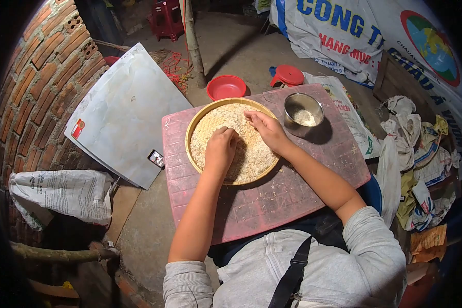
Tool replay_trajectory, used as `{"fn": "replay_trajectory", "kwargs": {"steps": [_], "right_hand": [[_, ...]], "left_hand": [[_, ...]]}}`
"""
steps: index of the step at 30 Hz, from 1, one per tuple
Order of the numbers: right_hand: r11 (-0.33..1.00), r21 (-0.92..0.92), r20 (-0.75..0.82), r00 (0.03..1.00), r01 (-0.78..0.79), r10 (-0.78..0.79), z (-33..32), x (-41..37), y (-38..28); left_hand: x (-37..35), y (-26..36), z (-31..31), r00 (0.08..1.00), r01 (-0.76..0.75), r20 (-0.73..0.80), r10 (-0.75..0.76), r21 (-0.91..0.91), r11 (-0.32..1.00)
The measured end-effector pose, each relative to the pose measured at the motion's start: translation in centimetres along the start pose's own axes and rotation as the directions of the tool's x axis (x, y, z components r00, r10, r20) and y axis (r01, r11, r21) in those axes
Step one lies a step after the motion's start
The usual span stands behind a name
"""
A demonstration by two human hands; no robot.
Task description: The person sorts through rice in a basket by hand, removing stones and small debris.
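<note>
A round woven basket tray (pixel 189 134) sits on the pink table, filled with pale grain (pixel 259 164) that looks like rice. My left hand (pixel 222 149) is over the left-centre of the grain, its fingers curled together; whatever they may hold is hidden. Across from it, my right hand (pixel 267 131) reaches over the upper right part of the tray. Its fingers are stretched out, with the palm turned toward the grain. To the right of the tray stands a metal pot (pixel 291 124) with some grain at its bottom.
Beyond the pink table's (pixel 303 190) far edge are a red plastic basin (pixel 226 88) and a red stool (pixel 289 75). On the left, a large pale board (pixel 128 108) leans near a brick wall (pixel 38 87). Crumpled sacks (pixel 403 133) pile up at the right.
</note>
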State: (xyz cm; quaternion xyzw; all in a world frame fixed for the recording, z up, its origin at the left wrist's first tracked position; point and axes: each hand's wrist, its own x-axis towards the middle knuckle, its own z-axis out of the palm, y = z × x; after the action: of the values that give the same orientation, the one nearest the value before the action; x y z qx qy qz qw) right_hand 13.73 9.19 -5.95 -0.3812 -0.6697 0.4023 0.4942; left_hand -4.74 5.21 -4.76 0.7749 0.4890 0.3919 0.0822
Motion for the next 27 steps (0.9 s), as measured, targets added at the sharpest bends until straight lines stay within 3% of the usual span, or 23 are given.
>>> {"fn": "replay_trajectory", "kwargs": {"steps": [2,3,5,7,9,10,11,13,15,17,20,22,27], "right_hand": [[0.971,0.222,0.070,0.994,-0.093,0.080,0.0,-0.2,-0.4],[0.971,0.220,0.071,0.994,-0.092,0.078,0.1,-0.4,-0.9],[0.864,0.424,0.179,0.960,-0.272,0.215,0.4,-0.8,-2.0],[0.804,0.467,0.235,0.928,-0.368,0.288,0.8,-1.0,-2.0],[0.542,0.610,0.399,0.816,-0.577,0.419,1.5,-1.4,-1.8],[0.383,0.648,0.488,0.745,-0.658,0.455,1.7,-1.5,-1.6],[0.383,0.648,0.487,0.744,-0.659,0.457,1.7,-1.6,-1.4],[0.261,0.670,0.527,0.693,-0.695,0.492,1.7,-1.6,-1.4],[0.260,0.688,0.493,0.699,-0.678,0.518,1.7,-1.6,-2.0],[0.260,0.707,0.456,0.705,-0.657,0.542,1.9,-1.4,-2.8],[0.270,0.676,0.422,0.661,-0.686,0.620,1.8,-1.2,-2.8],[0.215,0.659,0.554,0.658,-0.721,0.511,1.1,-1.4,-2.6],[0.200,0.630,0.643,0.648,-0.750,0.409,0.6,-1.1,-2.9]], "left_hand": [[0.2,0.4,-0.1,0.999,-0.017,-0.052,0.016,-0.027,0.999],[0.4,0.9,-0.4,0.995,-0.035,-0.100,0.029,-0.052,0.998],[0.6,2.0,-0.8,0.982,-0.064,-0.182,0.043,-0.112,0.992],[0.6,3.0,-0.9,0.965,-0.095,-0.257,0.049,-0.168,0.981],[0.5,3.6,-0.9,0.961,-0.165,-0.257,0.103,-0.233,0.958],[0.2,3.3,-0.7,0.968,-0.189,-0.197,0.153,-0.180,0.965],[0.2,3.2,-0.6,0.969,-0.188,-0.196,0.152,-0.181,0.965],[0.3,3.1,-0.5,0.968,-0.242,-0.086,0.235,-0.085,0.967],[0.5,3.3,-0.5,0.969,-0.244,-0.079,0.235,-0.139,0.960],[0.6,4.2,-1.1,0.955,-0.268,-0.117,0.272,0.042,0.962],[0.6,4.2,-0.9,0.969,-0.215,-0.120,0.214,0.004,0.977],[0.6,3.6,-0.9,0.978,-0.162,-0.133,0.159,-0.010,0.987],[0.1,2.0,0.4,0.988,0.052,-0.149,-0.047,0.035,0.998]]}}
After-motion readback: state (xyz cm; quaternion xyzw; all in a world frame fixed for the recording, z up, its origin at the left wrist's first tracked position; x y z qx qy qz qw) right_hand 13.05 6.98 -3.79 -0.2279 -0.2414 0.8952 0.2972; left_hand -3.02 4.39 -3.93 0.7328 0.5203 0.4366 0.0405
